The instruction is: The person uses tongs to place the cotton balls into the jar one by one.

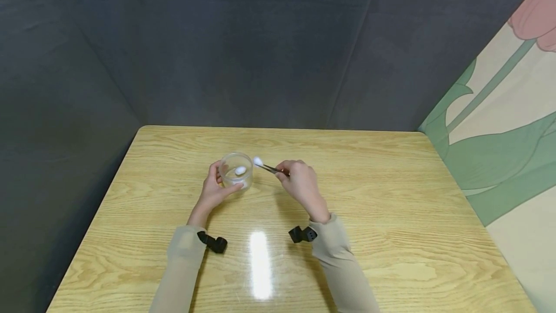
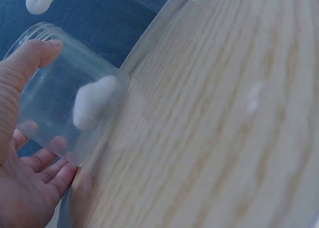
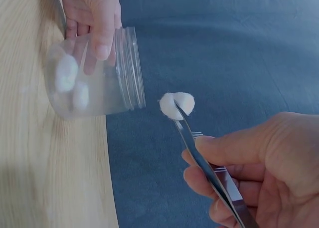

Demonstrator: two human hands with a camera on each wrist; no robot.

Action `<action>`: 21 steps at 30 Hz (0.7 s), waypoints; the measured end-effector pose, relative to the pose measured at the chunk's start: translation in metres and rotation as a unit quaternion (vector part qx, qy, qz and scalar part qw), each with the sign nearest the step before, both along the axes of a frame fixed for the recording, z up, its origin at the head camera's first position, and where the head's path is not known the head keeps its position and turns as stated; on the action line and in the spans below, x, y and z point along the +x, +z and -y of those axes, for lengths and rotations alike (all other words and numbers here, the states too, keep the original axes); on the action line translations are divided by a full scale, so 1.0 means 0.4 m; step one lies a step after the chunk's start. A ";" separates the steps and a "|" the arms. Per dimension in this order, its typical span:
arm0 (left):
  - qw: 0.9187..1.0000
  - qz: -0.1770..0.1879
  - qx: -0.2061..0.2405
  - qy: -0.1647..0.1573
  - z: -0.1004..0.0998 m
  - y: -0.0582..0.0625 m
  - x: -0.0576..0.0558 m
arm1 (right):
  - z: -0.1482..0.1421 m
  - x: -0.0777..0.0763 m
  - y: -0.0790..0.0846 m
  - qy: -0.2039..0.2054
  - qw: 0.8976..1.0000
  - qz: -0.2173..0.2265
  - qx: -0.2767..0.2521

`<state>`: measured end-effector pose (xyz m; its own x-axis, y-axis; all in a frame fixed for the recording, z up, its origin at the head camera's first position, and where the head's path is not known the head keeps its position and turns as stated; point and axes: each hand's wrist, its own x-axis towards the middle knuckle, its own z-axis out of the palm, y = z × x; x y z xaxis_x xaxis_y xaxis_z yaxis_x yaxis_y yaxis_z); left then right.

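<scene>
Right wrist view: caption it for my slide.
Tweezers in the right hand pinch a cotton ball beside a clear jar held by the left hand.

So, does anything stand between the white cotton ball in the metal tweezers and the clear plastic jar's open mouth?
Nothing visible does: the pinched cotton ball is clear of the uncovered jar; the left hand holds the jar's outside.

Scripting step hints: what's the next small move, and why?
Probably have the right hand bring the tweezers over the jar: they pinch a cotton ball just outside its mouth, the left hand holds the jar, and more cotton lies inside.
</scene>
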<state>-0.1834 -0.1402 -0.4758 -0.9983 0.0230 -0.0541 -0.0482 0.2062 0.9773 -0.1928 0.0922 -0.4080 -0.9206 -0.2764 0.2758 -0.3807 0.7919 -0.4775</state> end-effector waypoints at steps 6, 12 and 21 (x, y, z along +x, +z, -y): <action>1.000 -0.002 -0.001 0.000 -0.001 -0.001 0.000 | 0.017 0.002 0.003 0.003 1.000 0.006 0.002; 1.000 0.001 -0.006 0.004 -0.003 0.004 0.002 | 0.033 0.002 0.003 0.013 1.000 0.006 -0.004; 1.000 -0.010 -0.001 0.003 -0.005 0.004 0.000 | 0.056 0.001 -0.003 0.017 1.000 0.014 0.005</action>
